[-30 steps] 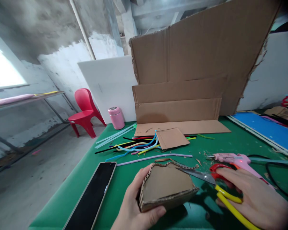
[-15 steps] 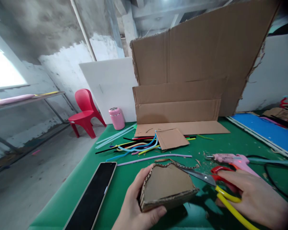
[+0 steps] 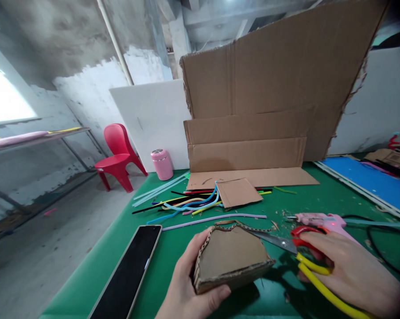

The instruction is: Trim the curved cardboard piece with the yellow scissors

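Note:
My left hand [image 3: 193,279] grips a small cardboard box [image 3: 234,254] by its left side, thumb along the near edge and fingers behind. The box has a flat top with a curved back edge showing corrugation. My right hand [image 3: 339,261] is closed round the red and yellow handles of a pair of scissors [image 3: 279,242]. Their grey blades reach left to the box's back right edge, where a thin strip of cardboard [image 3: 258,229] curls away. The blade tips are hidden behind the box.
A phone [image 3: 128,270] lies left of my left hand. Behind the box are coloured pipe cleaners [image 3: 200,204] and a cardboard square [image 3: 239,192]. A pink glue gun [image 3: 334,221] with a black cord lies beyond my right hand. A large cardboard sheet [image 3: 269,84] stands at the back.
My right hand and the scissors have shifted slightly left, the blades sliding further along the box's back edge. The handles look a little closer together. My left hand stays nearly still.

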### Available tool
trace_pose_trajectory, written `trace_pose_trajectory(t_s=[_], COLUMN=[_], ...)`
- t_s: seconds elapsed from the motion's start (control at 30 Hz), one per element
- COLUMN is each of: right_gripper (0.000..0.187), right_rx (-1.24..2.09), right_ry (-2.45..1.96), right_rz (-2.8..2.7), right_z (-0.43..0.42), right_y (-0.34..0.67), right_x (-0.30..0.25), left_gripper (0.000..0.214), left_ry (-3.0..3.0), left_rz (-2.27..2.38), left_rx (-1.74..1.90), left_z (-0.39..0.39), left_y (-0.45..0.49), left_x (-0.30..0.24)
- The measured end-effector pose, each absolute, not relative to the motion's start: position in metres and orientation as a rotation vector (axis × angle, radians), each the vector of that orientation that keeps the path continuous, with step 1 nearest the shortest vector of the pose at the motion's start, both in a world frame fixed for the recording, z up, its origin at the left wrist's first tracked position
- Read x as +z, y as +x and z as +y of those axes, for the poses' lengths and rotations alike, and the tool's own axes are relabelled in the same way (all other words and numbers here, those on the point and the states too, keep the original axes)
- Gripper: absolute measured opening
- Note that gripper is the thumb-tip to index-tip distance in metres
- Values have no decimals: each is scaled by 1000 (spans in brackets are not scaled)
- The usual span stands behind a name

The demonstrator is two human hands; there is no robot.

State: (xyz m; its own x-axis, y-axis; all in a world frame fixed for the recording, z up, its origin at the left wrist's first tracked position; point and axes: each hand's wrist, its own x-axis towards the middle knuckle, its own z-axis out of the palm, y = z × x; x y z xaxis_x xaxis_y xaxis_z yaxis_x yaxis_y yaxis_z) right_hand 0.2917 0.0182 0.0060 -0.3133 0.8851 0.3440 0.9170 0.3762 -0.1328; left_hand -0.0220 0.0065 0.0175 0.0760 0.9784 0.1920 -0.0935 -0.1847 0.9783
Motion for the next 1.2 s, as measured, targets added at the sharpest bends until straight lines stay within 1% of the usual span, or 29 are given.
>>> trace_pose_trajectory(t_s=[0.13,0.23,0.33,0.4,0.5,0.63,0.77,0.9,1.07,1.2], right_gripper=[37,42,39,40,41,41,43,48,46,49], right_rx=[70,383,595,593,449,316,290,356,436,518], right_ry=[-1683,-1773,-1748,-1807,-1902,-1821,-1802,-1778,-1742,-1660], right_rz=[-2204,-2031,-1924,-1899,-1941,-2083,-2083,-1982,-1807,-1669], right_z=[15,14,15,15,14,12,12,15,17,16], right_y=[298,304,303,299,294,290,291,293,296,305], right_x=[-8,-23,-30,-30,-26,-22,-24,-26,-27,-37], left_gripper=[66,65,64,64,66,79,80,78,64,65], left_ry=[1366,1426,1558,1664,1886,2180,2260,2195,1799,1569], left_rz=[1107,1238,1251,1283,1338,1279,1264,1302,1346,1351], left_rx=[1409,1501,1524,1541,1552,1456,1436,1442,1485,1433], left_z=[9,9,8,6,5,6,7,6,4,9], left_y=[-22,-21,-18,-18,-22,-30,-33,-30,-21,-26], left_x=[19,18,15,12,8,7,5,4,8,11])
